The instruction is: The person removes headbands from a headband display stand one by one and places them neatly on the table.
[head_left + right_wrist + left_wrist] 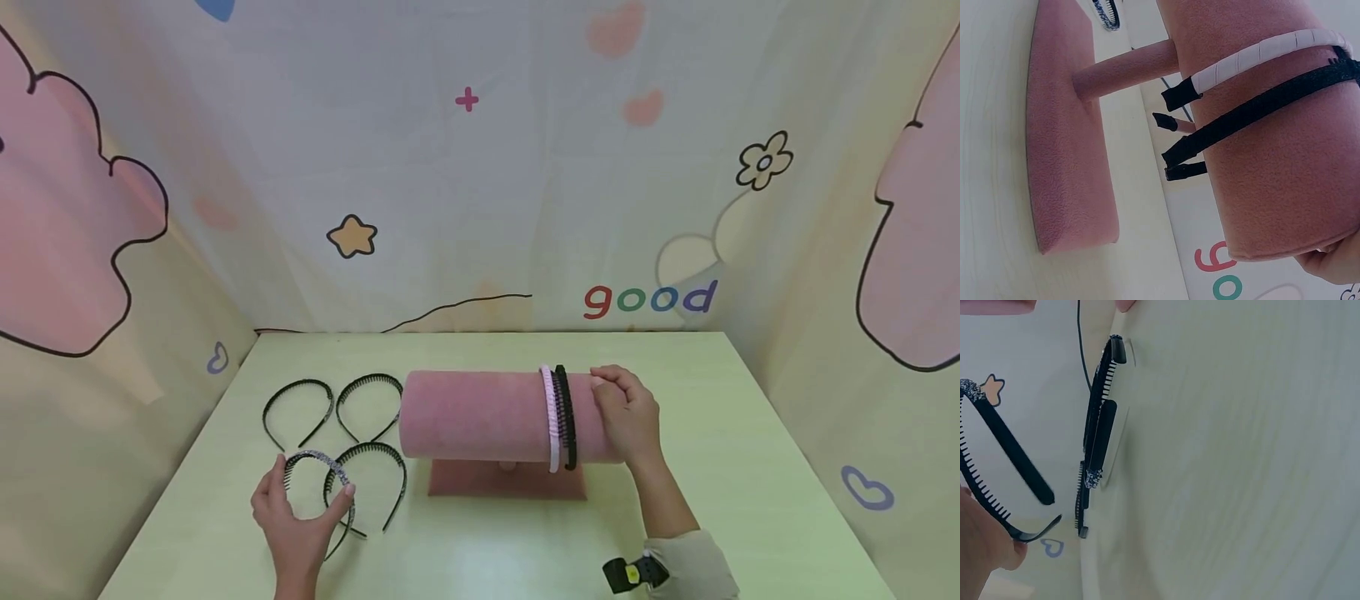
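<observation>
My left hand (pixel 296 529) holds a dark toothed headband (pixel 1011 447) with a glittery top, raised over the table's left side with its ends pointing down. Thumb and fingers are on opposite sides of the band. At the right end of a pink, velvety headband stand (pixel 472 414), my right hand (pixel 633 421) grips the roll, fingers over its top edge. Two headbands sit round the roll near that hand: a pale pink wrapped one (pixel 551 417) and, right beside it, a black one (pixel 570 425). Their ends hang below the roll in the right wrist view.
Three more dark headbands lie on the table left of the stand: one at back left (pixel 297 382), one close to the roll (pixel 367 378), and one in front (pixel 405 482), partly behind the held headband. The stand's flat base (pixel 480 482) rests on the pale table (pixel 750 500). Printed cloth walls enclose the table.
</observation>
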Available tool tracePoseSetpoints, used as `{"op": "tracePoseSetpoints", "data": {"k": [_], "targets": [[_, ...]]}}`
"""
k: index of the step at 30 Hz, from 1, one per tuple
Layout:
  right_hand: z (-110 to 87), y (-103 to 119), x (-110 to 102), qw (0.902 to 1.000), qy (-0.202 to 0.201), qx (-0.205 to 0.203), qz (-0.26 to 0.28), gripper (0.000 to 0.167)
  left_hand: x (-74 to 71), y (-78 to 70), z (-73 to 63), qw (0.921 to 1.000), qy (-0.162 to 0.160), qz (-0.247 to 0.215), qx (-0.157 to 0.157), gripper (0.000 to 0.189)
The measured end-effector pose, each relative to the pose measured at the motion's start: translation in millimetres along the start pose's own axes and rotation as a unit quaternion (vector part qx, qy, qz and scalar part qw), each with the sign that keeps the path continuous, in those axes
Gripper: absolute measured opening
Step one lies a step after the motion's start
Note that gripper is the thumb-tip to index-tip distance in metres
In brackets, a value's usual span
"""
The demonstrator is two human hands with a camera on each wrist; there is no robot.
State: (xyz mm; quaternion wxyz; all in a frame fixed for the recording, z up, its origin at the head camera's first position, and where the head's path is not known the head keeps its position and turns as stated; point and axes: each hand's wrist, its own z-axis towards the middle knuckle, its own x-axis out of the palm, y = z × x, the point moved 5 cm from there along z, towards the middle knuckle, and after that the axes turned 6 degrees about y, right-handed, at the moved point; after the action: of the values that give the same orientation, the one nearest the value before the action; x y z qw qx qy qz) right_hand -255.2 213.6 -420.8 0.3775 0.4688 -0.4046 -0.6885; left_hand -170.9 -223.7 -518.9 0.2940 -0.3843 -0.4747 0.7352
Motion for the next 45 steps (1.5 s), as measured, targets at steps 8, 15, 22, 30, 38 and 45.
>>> {"op": "tracePoseSetpoints", "data": {"k": [8,15,22,30,38,45], "targets": [[-0.9,3,1,0.9999,0.005,0.002,0.010,0.024,-8.0,9.4,1.2,0.9991,-0.027,0.031,-0.001,0.094],[-0.9,1,1,1.0000,-0.001,0.003,0.008,0.023,-22.0,17.6,6.1,0.9972,-0.046,0.057,-0.013,0.090],[-1.2,1,1,0.9998,0.002,0.007,0.020,0.022,-33.5,23.1,16.5,0.9941,-0.048,0.093,-0.029,0.092],[-0.6,-2,0,0.9998,-0.001,0.007,0.017,0.020,-39.1,28.4,31.8,0.9869,-0.026,0.142,-0.072,0.097],[-0.1,-1,-1,0.9998,-0.002,0.000,0.021,0.022,-32.7,30.8,50.8,0.9853,0.002,0.150,-0.081,0.096],[-0.7,-1,1,0.9987,0.010,0.005,0.049,0.023,-30.4,42.6,62.2,0.9822,0.013,0.166,-0.087,0.095]]}}
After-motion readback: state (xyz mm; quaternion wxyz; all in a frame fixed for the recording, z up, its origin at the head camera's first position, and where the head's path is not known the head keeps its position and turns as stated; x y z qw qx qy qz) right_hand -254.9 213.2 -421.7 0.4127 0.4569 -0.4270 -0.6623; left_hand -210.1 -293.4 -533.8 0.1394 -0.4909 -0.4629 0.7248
